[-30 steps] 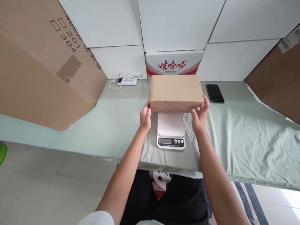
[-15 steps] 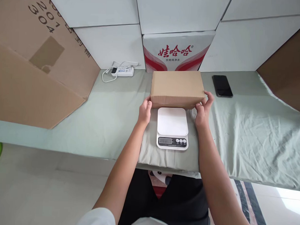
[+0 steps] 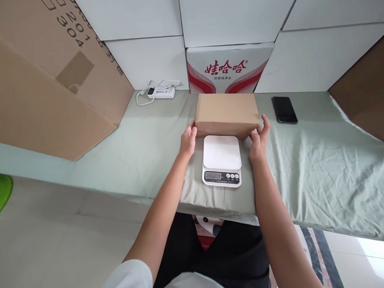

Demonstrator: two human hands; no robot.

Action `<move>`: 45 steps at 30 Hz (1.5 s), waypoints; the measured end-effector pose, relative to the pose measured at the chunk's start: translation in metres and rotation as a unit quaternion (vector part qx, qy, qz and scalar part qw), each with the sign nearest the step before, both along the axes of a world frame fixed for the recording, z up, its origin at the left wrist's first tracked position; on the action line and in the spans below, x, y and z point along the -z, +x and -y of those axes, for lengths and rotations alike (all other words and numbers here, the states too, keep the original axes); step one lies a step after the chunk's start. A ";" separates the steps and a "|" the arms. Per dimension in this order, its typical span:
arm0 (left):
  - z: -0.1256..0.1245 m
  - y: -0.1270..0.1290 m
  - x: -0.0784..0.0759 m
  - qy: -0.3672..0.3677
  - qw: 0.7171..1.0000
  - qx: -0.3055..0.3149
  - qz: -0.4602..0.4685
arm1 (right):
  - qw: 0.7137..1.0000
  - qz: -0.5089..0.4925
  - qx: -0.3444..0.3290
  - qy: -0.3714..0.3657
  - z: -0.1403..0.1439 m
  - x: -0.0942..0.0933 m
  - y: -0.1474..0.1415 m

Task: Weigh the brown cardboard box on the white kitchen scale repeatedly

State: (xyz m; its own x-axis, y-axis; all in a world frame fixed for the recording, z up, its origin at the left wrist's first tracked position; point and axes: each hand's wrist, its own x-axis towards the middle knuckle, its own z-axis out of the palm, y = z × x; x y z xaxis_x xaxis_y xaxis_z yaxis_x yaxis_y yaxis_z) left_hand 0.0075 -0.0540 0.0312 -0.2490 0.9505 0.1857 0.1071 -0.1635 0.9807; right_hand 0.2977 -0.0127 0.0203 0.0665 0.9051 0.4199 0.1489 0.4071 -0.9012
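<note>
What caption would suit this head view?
Two hands, left and right, hold a box behind a scale.

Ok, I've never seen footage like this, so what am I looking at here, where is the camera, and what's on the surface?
There is no machine here: a person works with two bare hands, and the single camera sits on their head, looking forward and down. The left hand and right hand are at the two ends of a plain cardboard box, which sits on a cloth-covered table; whether they grip it or just touch it is hard to tell. Just in front of the box is a white kitchen scale with nothing on its plate. Further back lie a black phone, a white power strip, and a red-and-white printed carton against stacked white boxes.
</note>
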 end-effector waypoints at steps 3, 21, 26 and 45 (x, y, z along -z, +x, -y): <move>0.001 0.000 -0.002 0.005 1.000 0.006 -0.012 | 0.999 -0.018 -0.010 -0.028 0.000 0.000 0.000; 0.001 0.000 -0.006 0.007 0.999 0.005 -0.036 | 0.999 -0.004 -0.039 -0.015 -0.007 -0.001 0.000; 0.000 0.000 -0.005 0.000 0.999 0.019 -0.034 | 0.999 -0.008 -0.034 -0.019 -0.007 -0.002 -0.002; 0.001 0.001 -0.009 -0.011 0.998 0.038 -0.049 | 0.998 -0.037 -0.037 -0.035 -0.002 -0.004 -0.005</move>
